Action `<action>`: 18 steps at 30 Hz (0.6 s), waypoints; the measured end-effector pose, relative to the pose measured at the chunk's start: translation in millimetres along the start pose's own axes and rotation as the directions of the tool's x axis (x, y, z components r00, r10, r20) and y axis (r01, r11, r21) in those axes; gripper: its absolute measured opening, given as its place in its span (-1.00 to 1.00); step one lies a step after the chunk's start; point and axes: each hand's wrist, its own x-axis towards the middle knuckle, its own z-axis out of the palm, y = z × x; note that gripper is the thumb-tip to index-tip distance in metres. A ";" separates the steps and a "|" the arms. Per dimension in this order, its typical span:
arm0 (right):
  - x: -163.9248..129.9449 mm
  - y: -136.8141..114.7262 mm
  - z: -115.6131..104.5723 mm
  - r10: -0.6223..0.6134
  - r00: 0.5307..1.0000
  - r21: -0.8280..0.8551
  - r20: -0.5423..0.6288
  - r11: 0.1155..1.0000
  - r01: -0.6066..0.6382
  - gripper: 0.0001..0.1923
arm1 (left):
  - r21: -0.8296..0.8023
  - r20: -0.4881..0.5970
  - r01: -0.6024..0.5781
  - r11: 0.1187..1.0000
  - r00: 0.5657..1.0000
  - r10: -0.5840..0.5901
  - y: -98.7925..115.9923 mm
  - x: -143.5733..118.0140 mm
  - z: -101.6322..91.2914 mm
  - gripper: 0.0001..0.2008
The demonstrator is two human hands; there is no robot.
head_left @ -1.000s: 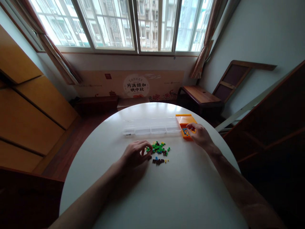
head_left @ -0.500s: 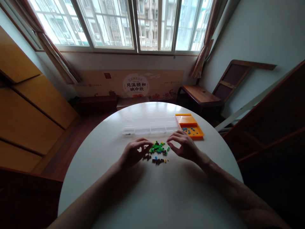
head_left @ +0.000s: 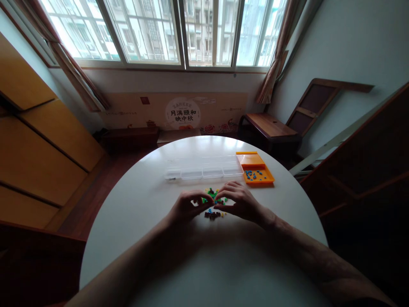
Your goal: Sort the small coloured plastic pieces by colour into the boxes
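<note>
Both hands meet over a small pile of green bricks (head_left: 211, 192) on the white table. My left hand (head_left: 191, 204) comes from the left with thumb and fingertips pinched together. Opposite it, my right hand (head_left: 238, 199) is pinched too, its fingertips almost touching the left ones. Whatever lies between the fingertips is too small to make out. Just nearer to me is a cluster of dark brown bricks (head_left: 212, 215), with a blue brick (head_left: 210, 210) and a few yellow bits beside it. The hands partly cover the green pile.
Behind the hands lies a clear plastic compartment box (head_left: 191, 174). To its right, an orange tray (head_left: 271, 179) holds several small blue pieces. All stand on a round white table (head_left: 134, 196). A wooden bench (head_left: 270, 125) is beyond the table, below the window.
My right hand has moved left and my left hand slightly right, so their fingertips now come together over the pile. The box and tray stay in place.
</note>
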 end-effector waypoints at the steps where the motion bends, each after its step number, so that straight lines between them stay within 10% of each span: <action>1: 0.8 -0.4 -0.3 -0.011 1.000 0.004 0.001 1.000 0.011 -0.82 | 0.013 0.007 -0.009 1.000 1.000 0.009 0.9 0.5 0.1 -0.75; 18: 0.7 -2.3 -0.9 -0.030 0.999 -0.003 -0.031 1.000 0.030 -0.99 | -0.025 -0.019 -0.042 0.999 0.999 0.042 -1.3 0.8 1.9 -0.79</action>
